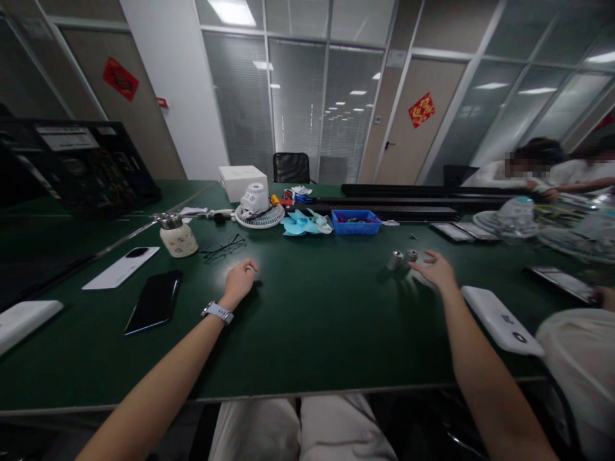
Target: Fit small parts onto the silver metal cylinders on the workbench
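My left hand (240,280) rests on the green table with its fingers curled in; what they may hold is hidden or too small to name. A watch with a pale strap (218,312) sits on that wrist. Over on the right, my right hand (438,271) has its thumb and fingers apart, close beside a small silver metal cylinder (412,256). I cannot tell whether the fingertips touch it. Just left of that one stands a second silver cylinder (395,260), upright on the table.
Left are a cream jar (179,238), glasses (223,248), a white phone (121,267) and a black phone (154,302). Fan parts (259,214), blue blades (302,223) and a blue tray (356,223) lie behind. A white power bank (502,321) sits right, near another person's sleeve (583,346).
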{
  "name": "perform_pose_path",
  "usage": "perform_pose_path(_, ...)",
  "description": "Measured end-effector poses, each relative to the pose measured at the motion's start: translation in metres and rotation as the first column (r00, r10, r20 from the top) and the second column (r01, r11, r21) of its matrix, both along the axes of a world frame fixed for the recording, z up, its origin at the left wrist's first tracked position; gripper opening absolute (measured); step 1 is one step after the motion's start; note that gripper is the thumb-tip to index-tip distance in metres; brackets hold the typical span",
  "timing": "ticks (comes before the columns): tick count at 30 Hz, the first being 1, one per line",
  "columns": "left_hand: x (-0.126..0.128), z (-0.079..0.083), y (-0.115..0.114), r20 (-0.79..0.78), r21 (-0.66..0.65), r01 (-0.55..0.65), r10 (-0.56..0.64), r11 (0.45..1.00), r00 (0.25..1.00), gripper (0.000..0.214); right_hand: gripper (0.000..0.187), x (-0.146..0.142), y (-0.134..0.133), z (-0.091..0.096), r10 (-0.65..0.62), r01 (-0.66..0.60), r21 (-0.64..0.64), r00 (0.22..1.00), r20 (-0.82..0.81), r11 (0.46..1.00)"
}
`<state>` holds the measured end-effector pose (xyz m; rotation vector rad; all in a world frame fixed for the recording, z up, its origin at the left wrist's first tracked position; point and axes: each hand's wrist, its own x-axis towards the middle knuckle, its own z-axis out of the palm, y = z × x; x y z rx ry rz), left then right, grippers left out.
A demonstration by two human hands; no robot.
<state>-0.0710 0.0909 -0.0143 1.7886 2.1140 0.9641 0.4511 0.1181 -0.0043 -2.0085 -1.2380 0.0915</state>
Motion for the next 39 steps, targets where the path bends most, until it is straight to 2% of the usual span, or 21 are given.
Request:
perform_pose_path(3, 0.000, -0.001, 0.001, 0.005, 0.004, 0.003, -0.003, 1.000, 1.000, 0.024, 0.067, 0.002, 0.014, -0.015, 0.080, -0.086, -0.036, 0.985, -0.150, 0.996)
perform_pose_path(6, 0.000, 0.000, 0.001, 0.005, 0.007, 0.008, -0.008, 1.000, 1.000, 0.024, 0.053, 0.007, 0.024, -0.025, 0.089, -0.089, 0.015, 0.956, -0.280, 0.996)
perform_pose_path(10, 0.000, 0.000, 0.001, -0.004, 0.000, 0.005, -0.005, 1.000, 1.000, 0.024, 0.053, 0.014, 0.026, -0.029, 0.066, -0.046, 0.061, 0.913, -0.402, 0.997)
perform_pose_path(14, -0.001, -0.001, 0.001, -0.008, 0.003, 0.017, -0.017, 1.000, 1.000, 0.024, 0.052, 0.010, 0.025, -0.027, 0.042, -0.017, 0.063, 0.907, -0.418, 0.998)
perform_pose_path(18, -0.001, -0.001, 0.001, -0.023, 0.004, 0.020, -0.020, 1.000, 1.000, 0.025, 0.051, 0.010, 0.019, -0.020, 0.077, -0.056, 0.063, 0.909, -0.409, 0.996)
perform_pose_path(21, 0.000, -0.001, 0.000, -0.034, 0.001, 0.015, -0.015, 1.000, 0.999, 0.026, 0.048, 0.016, 0.004, -0.004, 0.119, -0.132, -0.018, 0.938, -0.326, 0.991)
perform_pose_path(23, 0.000, -0.001, 0.001, -0.033, 0.001, 0.012, -0.012, 1.000, 0.999, 0.027, 0.048, 0.012, -0.011, 0.011, 0.222, -0.262, -0.086, 0.920, -0.323, 0.961)
perform_pose_path(24, 0.001, -0.001, 0.001, -0.027, 0.001, 0.015, -0.015, 1.000, 1.000, 0.027, 0.049, 0.004, -0.018, 0.018, 0.307, -0.362, -0.095, 0.882, -0.356, 0.927)
perform_pose_path(26, 0.001, -0.002, 0.001, -0.012, -0.001, 0.025, -0.025, 1.000, 1.000, 0.026, 0.054, -0.027, -0.028, 0.027, 0.506, -0.581, -0.049, 0.745, -0.434, 0.812)
perform_pose_path(28, 0.001, -0.002, 0.001, 0.005, 0.003, 0.036, -0.036, 0.999, 0.999, 0.027, 0.058, -0.074, -0.032, 0.029, 0.658, -0.735, 0.023, 0.591, -0.466, 0.677)
perform_pose_path(30, 0.001, -0.001, -0.001, 0.022, 0.019, 0.043, -0.043, 0.999, 0.999, 0.028, 0.055, -0.131, -0.030, 0.025, 0.743, -0.811, 0.097, 0.472, -0.474, 0.577)
perform_pose_path(32, 0.002, 0.000, -0.003, 0.054, 0.055, 0.052, -0.055, 0.997, 0.997, 0.029, 0.052, -0.187, -0.024, 0.017, 0.783, -0.853, 0.154, 0.368, -0.502, 0.499)
perform_pose_path(35, 0.007, 0.004, -0.008, 0.143, 0.147, 0.121, -0.143, 0.982, 0.979, 0.031, 0.050, -0.258, -0.012, 0.007, 0.806, -0.858, 0.207, 0.323, -0.496, 0.471)
perform_pose_path(39, 0.019, 0.008, -0.013, 0.215, 0.299, 0.267, -0.337, 0.916, 0.917, 0.035, 0.047, -0.315, -0.001, -0.004, 0.824, -0.826, 0.248, 0.378, -0.423, 0.506)
